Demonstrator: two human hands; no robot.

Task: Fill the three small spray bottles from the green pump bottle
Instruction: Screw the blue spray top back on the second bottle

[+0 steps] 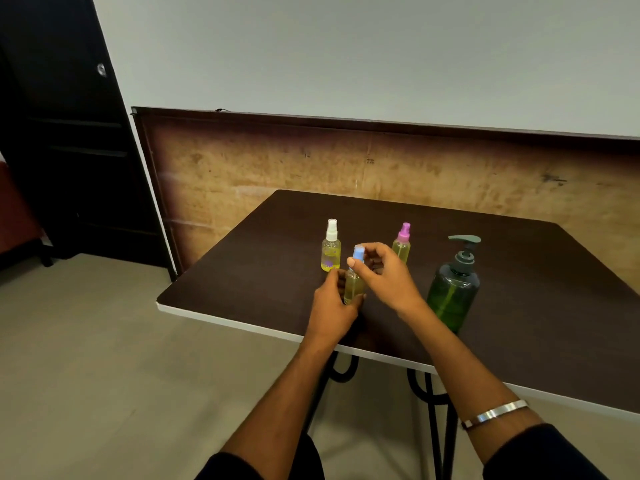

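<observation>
My left hand (331,304) grips the body of the blue-capped spray bottle (354,285), fingers curled around it, holding it upright at the table (242,271) surface. My right hand (384,271) pinches the blue spray head (358,252) between thumb and fingertips from above. I take the green pump bottle (452,294) as the reference: the held bottle stands to its left, well apart; the pink-capped spray bottle (402,243) stands to its left and farther back, nearer to it than the held bottle; the white-capped spray bottle (331,247) stands farthest left of it, just behind my left hand. All three small bottles show yellowish liquid; the white-capped and pink-capped ones carry their heads and are untouched. The pump bottle stands upright with its pump head in place. Judgement: the step in hand is turning the spray head on the blue-capped bottle. Whether I am tightening or loosening it cannot be told from this view; because liquid is already inside, closing after filling is more likely, which would put the task near its end. The next move calls for a firm hold on the body while the right fingers rotate the head until it seats, keeping the bottle vertical so nothing spills.
</observation>
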